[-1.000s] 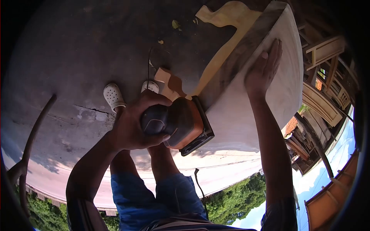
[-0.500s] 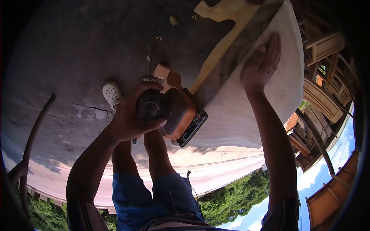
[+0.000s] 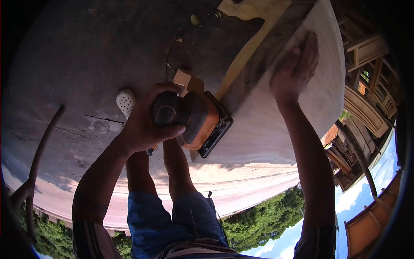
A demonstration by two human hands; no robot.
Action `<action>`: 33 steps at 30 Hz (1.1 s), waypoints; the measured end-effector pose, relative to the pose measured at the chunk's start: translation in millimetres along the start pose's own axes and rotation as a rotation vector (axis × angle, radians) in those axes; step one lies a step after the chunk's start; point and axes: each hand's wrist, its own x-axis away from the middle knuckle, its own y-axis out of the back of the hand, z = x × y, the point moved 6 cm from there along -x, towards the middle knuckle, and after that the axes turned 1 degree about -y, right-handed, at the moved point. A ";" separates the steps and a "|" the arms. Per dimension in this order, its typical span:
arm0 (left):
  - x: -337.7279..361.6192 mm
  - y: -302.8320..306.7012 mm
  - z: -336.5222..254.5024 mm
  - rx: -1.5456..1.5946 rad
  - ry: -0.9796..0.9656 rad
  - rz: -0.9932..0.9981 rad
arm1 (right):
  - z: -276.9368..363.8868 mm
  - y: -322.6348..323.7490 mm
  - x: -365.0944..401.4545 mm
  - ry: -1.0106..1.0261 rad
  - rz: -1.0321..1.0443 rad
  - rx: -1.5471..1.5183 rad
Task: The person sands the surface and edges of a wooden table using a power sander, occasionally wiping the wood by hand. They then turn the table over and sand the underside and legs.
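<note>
My left hand (image 3: 144, 118) is wrapped round the black top of an orange and black electric sander (image 3: 200, 123), its thumb across the near side. The sander is tilted, with its flat black base plate turned toward a large pale board (image 3: 258, 125) and overlapping the board's edge. A tan, curved flap (image 3: 189, 82) shows beside the sander. My right hand (image 3: 295, 71) lies flat on the board, fingers stretched out along it. Alongside the board runs a yellowish curved piece (image 3: 241, 58).
Concrete floor (image 3: 64, 86) with a crack spreads out at left. A white clog (image 3: 126, 101) is on one foot. A forked branch-like pole (image 3: 41, 155) stands at far left. Wooden furniture parts (image 3: 366, 108) are stacked at right. A thin cord (image 3: 167, 60) runs beyond the sander.
The sander and my left hand have shifted slightly up, and the base plate has tilted a little. My right hand stays flat on the board, which sits slightly farther right in view.
</note>
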 end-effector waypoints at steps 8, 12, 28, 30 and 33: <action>-80.7 15.9 -6.6 0.000 0.009 0.000 | 12.6 -2.1 0.9 0.013 0.003 0.002; -35.6 21.9 -0.5 -0.173 -0.040 -0.044 | 15.0 -3.7 1.5 0.028 0.009 0.000; -52.7 14.4 -4.2 -0.210 -0.034 -0.060 | 2.8 -3.5 -2.6 0.029 0.020 0.012; -18.9 7.9 5.4 -0.007 0.017 0.033 | 1.6 -3.4 -2.6 0.024 0.026 0.010; -9.5 4.9 -2.4 -0.064 -0.066 0.001 | 1.5 -2.0 -1.7 0.015 0.025 0.005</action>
